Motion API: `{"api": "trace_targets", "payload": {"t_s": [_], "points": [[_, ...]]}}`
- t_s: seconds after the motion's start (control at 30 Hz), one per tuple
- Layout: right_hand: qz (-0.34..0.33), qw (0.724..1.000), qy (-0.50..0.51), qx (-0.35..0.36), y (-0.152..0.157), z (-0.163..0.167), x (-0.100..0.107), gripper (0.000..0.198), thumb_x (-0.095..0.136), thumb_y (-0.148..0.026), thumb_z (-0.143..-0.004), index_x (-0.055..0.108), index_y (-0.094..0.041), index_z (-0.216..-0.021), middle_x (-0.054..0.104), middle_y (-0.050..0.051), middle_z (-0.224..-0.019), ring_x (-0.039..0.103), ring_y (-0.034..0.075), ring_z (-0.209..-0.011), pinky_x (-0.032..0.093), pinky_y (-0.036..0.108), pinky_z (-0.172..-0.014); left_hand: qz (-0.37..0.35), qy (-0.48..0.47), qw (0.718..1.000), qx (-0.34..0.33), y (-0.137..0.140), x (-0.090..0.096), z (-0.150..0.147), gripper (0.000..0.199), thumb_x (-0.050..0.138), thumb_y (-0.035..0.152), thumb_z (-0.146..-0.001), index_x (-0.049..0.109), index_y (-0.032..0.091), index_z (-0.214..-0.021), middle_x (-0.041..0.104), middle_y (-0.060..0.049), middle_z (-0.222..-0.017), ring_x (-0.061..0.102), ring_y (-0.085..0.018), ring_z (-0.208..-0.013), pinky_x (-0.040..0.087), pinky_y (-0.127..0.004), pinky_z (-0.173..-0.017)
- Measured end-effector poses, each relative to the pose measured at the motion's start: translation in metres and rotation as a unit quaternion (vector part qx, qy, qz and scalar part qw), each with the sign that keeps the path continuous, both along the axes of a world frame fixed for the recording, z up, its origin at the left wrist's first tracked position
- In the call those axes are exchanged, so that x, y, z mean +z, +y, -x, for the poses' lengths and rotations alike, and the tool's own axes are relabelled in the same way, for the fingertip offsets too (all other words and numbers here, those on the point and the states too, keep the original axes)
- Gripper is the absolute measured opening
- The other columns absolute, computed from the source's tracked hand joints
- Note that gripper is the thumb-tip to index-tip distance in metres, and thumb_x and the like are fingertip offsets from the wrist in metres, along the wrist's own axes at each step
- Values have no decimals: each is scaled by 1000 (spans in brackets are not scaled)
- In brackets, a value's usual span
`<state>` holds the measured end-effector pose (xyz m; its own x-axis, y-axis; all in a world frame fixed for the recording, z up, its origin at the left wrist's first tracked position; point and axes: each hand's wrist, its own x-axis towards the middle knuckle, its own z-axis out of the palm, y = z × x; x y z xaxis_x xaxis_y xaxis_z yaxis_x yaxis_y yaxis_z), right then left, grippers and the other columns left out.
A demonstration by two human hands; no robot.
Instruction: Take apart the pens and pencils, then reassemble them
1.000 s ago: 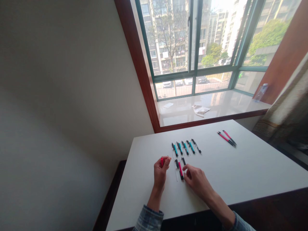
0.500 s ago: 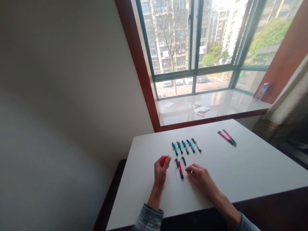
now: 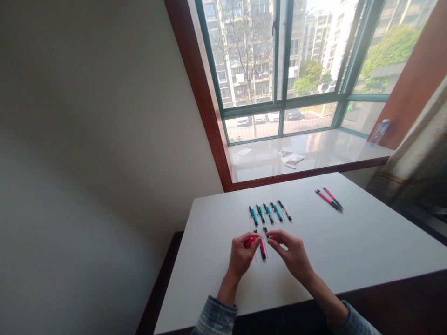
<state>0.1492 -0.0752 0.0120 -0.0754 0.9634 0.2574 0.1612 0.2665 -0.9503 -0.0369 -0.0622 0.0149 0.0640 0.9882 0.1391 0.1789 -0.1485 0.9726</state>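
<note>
My left hand [image 3: 240,255] is closed around a red pen barrel [image 3: 249,242] above the table. Close by on its right, my right hand [image 3: 292,253] has thumb and fingertips drawn together; whatever sits between them is too small to make out. Below and between the hands lie another red barrel with a black grip [image 3: 263,251], thin clear refills, and a black pen top [image 3: 265,231] partly covered by my right fingers. A second black top [image 3: 255,231] is mostly hidden behind my left hand.
Behind the hands, several teal pen barrels [image 3: 269,215] lie in a row with black parts and refills. A black pen part [image 3: 284,210] ends that row. Red pens [image 3: 328,200] lie at the right on the white table [image 3: 366,237]. A windowsill [image 3: 321,149] holds a cloth [image 3: 291,159] and bottle [image 3: 380,133].
My left hand has moved right and tilted the red barrel from upright to nearly level. My right hand has lifted slightly toward it, its fingers pinched, and the hands are closer together.
</note>
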Motion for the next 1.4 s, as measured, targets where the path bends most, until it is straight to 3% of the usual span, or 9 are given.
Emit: {"api": "trace_targets", "payload": {"t_s": [0.37, 0.57, 0.8, 1.0, 1.2, 1.4], "points": [[18, 999, 36, 37, 12, 3, 0, 29, 72, -49, -88, 79, -21, -95, 80, 6, -92, 76, 24, -86, 61, 35, -83, -29, 35, 998, -36, -1, 2, -2, 27, 77, 42, -82, 84, 19, -93, 78, -8, -81, 64, -19, -68, 50, -27, -65], [7, 999, -3, 50, 20, 3, 0, 29, 69, -48, -90, 79, -20, -93, 80, 6, -88, 75, 23, -83, 61, 34, -80, -8, 24, 999, -32, -1, 2, -3, 29, 78, 43, -80, 85, 19, -94, 78, -9, -83, 66, -21, -70, 52, -28, -66], [0, 996, -28, 81, 26, 0, 9, 25, 67, -43, -92, 77, -20, -91, 78, 4, -86, 74, 21, -81, 59, 31, -79, -35, 53, 997, -47, -1, -2, -2, 25, 71, 39, -87, 84, 20, -98, 79, -8, -86, 64, -18, -68, 48, -24, -60], [3, 994, -41, 101, 32, -3, 12, 27, 61, -43, -95, 73, -19, -90, 76, 3, -86, 71, 19, -81, 57, 29, -77, -34, 67, 997, -31, -1, -5, -1, 25, 73, 39, -86, 82, 18, -94, 76, -7, -78, 60, -16, -62, 44, -24, -59], [-39, 994, -92, 43, 54, -11, 0, 26, 59, -40, -96, 73, -20, -91, 75, 3, -90, 68, 19, -82, 54, 33, -80, -34, 75, 996, 26, 0, -3, 1, 29, 70, 43, -88, 79, 17, -91, 74, -6, -75, 58, -15, -61, 44, -24, -61], [-31, 989, -126, 69, 66, -11, -22, 24, 61, -39, -94, 75, -21, -88, 73, 4, -85, 66, 19, -77, 51, 30, -74, -37, 85, 994, 61, 2, -1, 3, 32, 65, 45, -90, 76, 15, -94, 67, -1, -68, 48, -11, -55, 39, -21, -55]]}}
